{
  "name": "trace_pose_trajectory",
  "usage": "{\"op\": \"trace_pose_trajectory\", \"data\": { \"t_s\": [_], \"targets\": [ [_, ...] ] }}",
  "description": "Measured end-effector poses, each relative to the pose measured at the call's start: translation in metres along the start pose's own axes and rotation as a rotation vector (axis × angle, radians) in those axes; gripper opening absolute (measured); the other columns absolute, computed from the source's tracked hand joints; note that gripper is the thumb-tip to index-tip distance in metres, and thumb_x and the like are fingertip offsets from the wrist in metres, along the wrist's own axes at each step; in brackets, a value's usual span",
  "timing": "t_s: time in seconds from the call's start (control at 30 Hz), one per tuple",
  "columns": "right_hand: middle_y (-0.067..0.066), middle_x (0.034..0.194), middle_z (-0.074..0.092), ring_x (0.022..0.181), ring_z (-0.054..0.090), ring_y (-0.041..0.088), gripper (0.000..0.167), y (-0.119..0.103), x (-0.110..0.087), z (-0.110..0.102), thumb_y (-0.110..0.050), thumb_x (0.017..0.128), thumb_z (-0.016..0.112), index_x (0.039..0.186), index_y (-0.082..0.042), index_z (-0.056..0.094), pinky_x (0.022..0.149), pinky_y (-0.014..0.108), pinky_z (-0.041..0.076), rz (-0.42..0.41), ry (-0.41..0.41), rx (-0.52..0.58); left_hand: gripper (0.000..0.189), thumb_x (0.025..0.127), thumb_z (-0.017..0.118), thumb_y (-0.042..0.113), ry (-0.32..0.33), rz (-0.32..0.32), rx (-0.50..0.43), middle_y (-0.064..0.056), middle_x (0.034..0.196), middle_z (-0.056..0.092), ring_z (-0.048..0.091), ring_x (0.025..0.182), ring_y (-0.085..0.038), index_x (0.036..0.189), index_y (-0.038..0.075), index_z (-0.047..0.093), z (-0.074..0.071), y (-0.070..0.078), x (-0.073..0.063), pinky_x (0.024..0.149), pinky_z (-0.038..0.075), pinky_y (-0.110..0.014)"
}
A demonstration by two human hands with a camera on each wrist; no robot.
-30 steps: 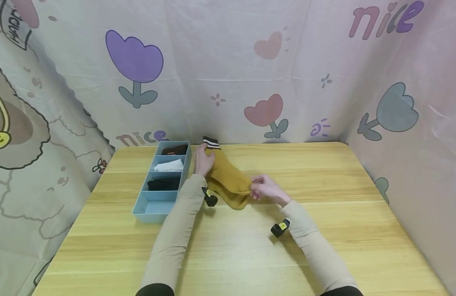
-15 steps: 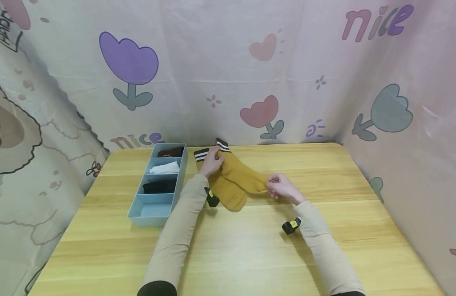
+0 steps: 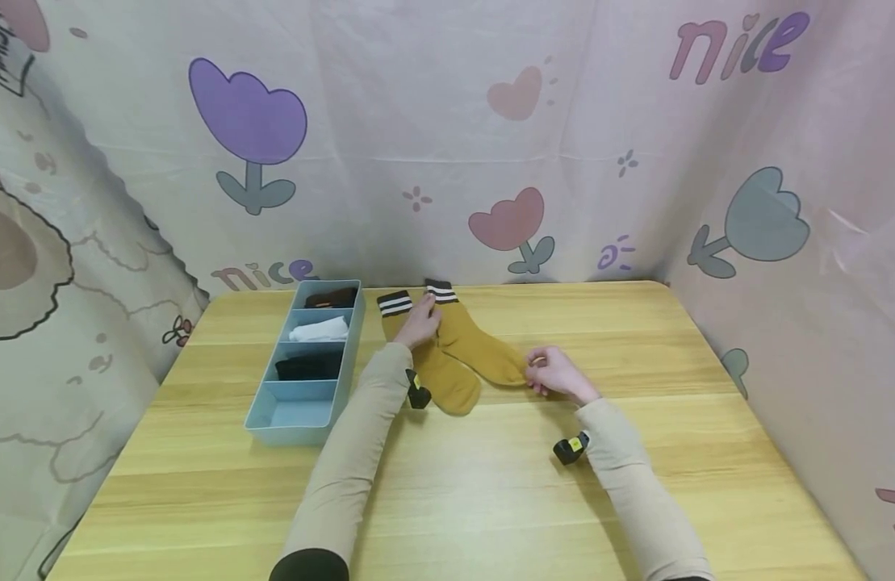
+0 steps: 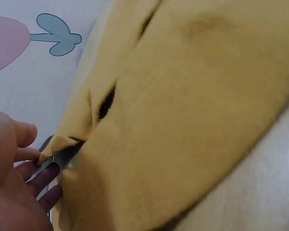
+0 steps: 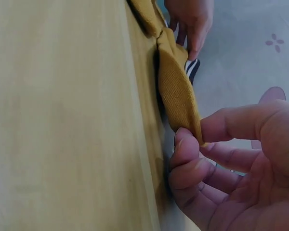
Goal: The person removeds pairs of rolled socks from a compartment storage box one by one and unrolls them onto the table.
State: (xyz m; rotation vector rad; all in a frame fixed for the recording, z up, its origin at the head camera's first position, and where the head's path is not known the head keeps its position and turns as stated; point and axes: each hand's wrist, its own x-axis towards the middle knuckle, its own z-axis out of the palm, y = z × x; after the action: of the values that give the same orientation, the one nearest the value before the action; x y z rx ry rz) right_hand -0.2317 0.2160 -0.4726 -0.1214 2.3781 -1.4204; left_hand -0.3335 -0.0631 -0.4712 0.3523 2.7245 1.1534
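Observation:
Two mustard-yellow socks with dark, white-striped cuffs lie side by side on the table. My left hand (image 3: 420, 321) is at the upper part of the right-hand sock (image 3: 479, 343), overlapping the left-hand sock (image 3: 453, 387) in the head view. In the left wrist view its fingers pinch a small fold of yellow knit (image 4: 60, 147). At the other end, my right hand (image 3: 559, 375) holds the toe of the right-hand sock between thumb and fingers; the right wrist view shows this pinched toe (image 5: 183, 103) close up. The sock stretches between both hands, its sole towards the lower left.
Left of the socks stands a light-blue divided box (image 3: 351, 347). Its compartments hold a dark brown item (image 3: 331, 298), a white folded item (image 3: 320, 330) and a black item (image 3: 309, 366); the front one shows its bare bottom. A printed curtain hangs behind the wooden table (image 3: 462, 500).
The socks, first overlapping, are now spread apart, with both cuffs showing. My right hand has drawn the toe to the right, and the right-hand sock has come down flatter onto the table.

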Motion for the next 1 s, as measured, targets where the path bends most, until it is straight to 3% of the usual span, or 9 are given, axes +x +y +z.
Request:
{"op": "trace_pose_trajectory", "data": {
  "t_s": [0.2, 0.3, 0.4, 0.6, 0.7, 0.83, 1.0],
  "targets": [
    [0.006, 0.072, 0.062, 0.054, 0.054, 0.01, 0.026, -0.001, -0.001, 0.0, 0.004, 0.092, 0.055, 0.116, 0.012, 0.053, 0.047, 0.02, 0.045, -0.001, 0.027, -0.013, 0.059, 0.106, 0.033, 0.023, -0.038, -0.029, 0.14, -0.021, 0.169, 0.013, 0.014, 0.156, -0.042, 0.158, -0.001, 0.023, 0.0, 0.001, -0.003, 0.129, 0.013, -0.052],
    [0.007, 0.073, 0.063, 0.054, 0.054, 0.01, 0.028, -0.001, 0.0, 0.001, 0.004, 0.091, 0.057, 0.118, 0.011, 0.054, 0.048, 0.021, 0.046, 0.008, 0.047, -0.046, 0.061, 0.104, 0.039, 0.025, -0.043, -0.034, 0.202, -0.02, 0.169, 0.01, 0.014, 0.156, -0.042, 0.158, 0.001, 0.026, 0.0, 0.0, -0.003, 0.128, 0.013, -0.054],
    [0.006, 0.072, 0.063, 0.055, 0.055, 0.011, 0.028, -0.004, -0.001, 0.001, 0.0, 0.09, 0.062, 0.117, 0.007, 0.057, 0.052, 0.022, 0.046, -0.017, 0.094, -0.152, 0.065, 0.102, 0.048, 0.029, -0.054, -0.036, 0.248, -0.017, 0.171, 0.007, 0.012, 0.156, -0.041, 0.158, 0.004, 0.028, 0.0, -0.004, -0.005, 0.127, 0.012, -0.057],
    [0.007, 0.077, 0.063, 0.069, 0.055, 0.015, 0.029, -0.01, -0.002, 0.004, -0.008, 0.083, 0.076, 0.11, -0.001, 0.067, 0.066, 0.028, 0.044, -0.185, 0.21, -0.385, 0.073, 0.101, 0.054, 0.039, -0.098, -0.054, 0.282, -0.01, 0.171, 0.014, 0.007, 0.157, -0.037, 0.159, 0.005, 0.025, -0.001, -0.009, -0.008, 0.127, 0.007, -0.059],
    [0.007, 0.077, 0.061, 0.07, 0.053, 0.015, 0.027, -0.01, -0.001, 0.006, -0.008, 0.082, 0.078, 0.107, -0.001, 0.071, 0.066, 0.028, 0.043, -0.22, 0.156, -0.404, 0.075, 0.102, 0.053, 0.041, -0.114, -0.061, 0.298, -0.01, 0.171, 0.013, 0.006, 0.158, -0.036, 0.16, 0.005, 0.022, -0.002, -0.01, -0.008, 0.127, 0.006, -0.058],
    [0.002, 0.073, 0.057, 0.067, 0.049, 0.012, 0.03, -0.007, 0.002, 0.009, -0.007, 0.083, 0.078, 0.111, 0.0, 0.07, 0.063, 0.024, 0.041, -0.183, 0.071, -0.399, 0.076, 0.103, 0.052, 0.043, -0.122, -0.059, 0.313, -0.01, 0.171, 0.011, 0.004, 0.158, -0.035, 0.16, 0.005, 0.02, -0.002, -0.011, -0.009, 0.127, 0.004, -0.058],
    [0.001, 0.072, 0.05, 0.068, 0.046, 0.013, 0.034, -0.005, 0.002, 0.01, -0.008, 0.082, 0.08, 0.113, -0.001, 0.067, 0.065, 0.026, 0.039, -0.166, 0.04, -0.424, 0.077, 0.104, 0.049, 0.045, -0.146, -0.045, 0.317, -0.01, 0.172, 0.007, 0.0, 0.158, -0.036, 0.161, 0.005, 0.017, 0.0, -0.015, -0.009, 0.127, 0.002, -0.059]
  ]
}}
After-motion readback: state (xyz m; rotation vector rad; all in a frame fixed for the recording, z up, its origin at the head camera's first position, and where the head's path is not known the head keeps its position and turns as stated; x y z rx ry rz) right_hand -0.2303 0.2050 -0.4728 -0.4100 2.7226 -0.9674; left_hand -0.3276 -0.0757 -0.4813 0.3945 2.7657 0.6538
